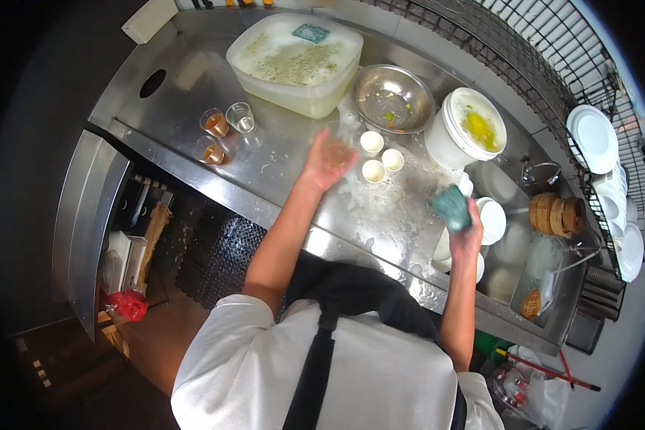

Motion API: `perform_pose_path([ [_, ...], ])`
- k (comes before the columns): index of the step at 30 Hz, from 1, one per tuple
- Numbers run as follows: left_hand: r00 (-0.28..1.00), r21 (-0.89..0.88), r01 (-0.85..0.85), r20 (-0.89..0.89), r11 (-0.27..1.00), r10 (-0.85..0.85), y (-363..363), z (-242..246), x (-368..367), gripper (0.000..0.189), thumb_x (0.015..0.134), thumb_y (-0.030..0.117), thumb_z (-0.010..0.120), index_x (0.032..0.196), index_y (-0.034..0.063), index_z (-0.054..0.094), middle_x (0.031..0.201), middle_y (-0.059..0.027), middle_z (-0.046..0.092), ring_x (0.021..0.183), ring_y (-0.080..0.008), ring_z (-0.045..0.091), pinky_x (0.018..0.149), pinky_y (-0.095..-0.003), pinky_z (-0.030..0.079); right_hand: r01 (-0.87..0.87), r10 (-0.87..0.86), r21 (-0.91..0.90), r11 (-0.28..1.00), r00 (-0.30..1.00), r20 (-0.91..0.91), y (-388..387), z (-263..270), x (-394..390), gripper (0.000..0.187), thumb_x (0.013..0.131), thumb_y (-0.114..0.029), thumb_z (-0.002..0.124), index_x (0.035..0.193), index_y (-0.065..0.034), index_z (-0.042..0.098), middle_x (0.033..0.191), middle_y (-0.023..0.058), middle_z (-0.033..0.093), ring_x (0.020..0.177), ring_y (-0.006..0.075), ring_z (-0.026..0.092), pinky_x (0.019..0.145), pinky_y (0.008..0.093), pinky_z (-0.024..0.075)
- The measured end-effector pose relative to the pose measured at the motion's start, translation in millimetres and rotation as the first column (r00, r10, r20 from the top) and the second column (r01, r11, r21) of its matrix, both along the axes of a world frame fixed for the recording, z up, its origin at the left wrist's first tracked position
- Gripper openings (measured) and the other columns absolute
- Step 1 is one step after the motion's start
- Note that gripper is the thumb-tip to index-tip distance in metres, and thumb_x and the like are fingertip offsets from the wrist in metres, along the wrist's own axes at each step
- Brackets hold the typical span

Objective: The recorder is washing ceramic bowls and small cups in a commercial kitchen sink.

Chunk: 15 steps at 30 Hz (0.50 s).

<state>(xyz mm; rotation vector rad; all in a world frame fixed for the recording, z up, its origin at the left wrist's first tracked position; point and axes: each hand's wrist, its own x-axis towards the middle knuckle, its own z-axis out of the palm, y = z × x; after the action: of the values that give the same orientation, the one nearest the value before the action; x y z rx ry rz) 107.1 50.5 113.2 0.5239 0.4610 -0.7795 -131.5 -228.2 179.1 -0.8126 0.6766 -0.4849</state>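
My right hand (466, 236) grips a green scouring pad (451, 208) above the right side of the wet steel counter (279, 177). Over the counter's middle, my left hand (325, 169) has its thumb and fingers curved around what looks like a clear glass (339, 150), blurred by motion. Three small white cups (374, 171) stand to the right of that hand. Farther left are an upright clear glass (240, 118) and two glasses (215, 123) holding brown liquid. A second green scouring pad (310, 33) floats in a plastic tub (322, 102) of foamy water.
A steel bowl (373, 115) with food scraps sits beside a white bucket (445, 140) of foamy water. At right, a sink (507, 269) holds white dishes (491, 221), near stacked bamboo steamers (556, 214). A wire rack (596, 59) borders the back. Left, a hole (153, 83) pierces the counter.
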Motion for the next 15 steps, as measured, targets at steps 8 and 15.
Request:
perform_pose_path([
  [8,0.809,-0.129,0.566,0.279,0.814,-0.518,-27,38,-84,0.058,0.094,0.049,0.059,0.136,0.0099,0.05,0.104,-0.0243,0.064,0.076,-0.0261,0.062,0.059,-0.0318,0.053,-0.385,0.376,-0.733,0.561,0.907,-0.189,64,23,101,0.027,0.095,-0.029,0.068,0.092,-0.0022,0.072,0.085,0.0042,0.069,0.079,0.0126,0.063,0.075,0.0262,0.0489],
  [15,0.499,0.634,0.31,0.526,0.708,-0.689,2,37,-92,0.066,0.083,0.042,0.073,0.135,0.0093,0.05,0.1,-0.0227,0.068,0.08,-0.0324,0.067,0.067,-0.0385,0.056,-0.868,0.768,-0.306,0.391,0.491,-0.411,100,-22,125,0.072,0.097,-0.065,0.047,0.097,0.0017,0.072,0.089,0.0103,0.07,0.081,0.0168,0.063,0.076,0.0312,0.0495],
])
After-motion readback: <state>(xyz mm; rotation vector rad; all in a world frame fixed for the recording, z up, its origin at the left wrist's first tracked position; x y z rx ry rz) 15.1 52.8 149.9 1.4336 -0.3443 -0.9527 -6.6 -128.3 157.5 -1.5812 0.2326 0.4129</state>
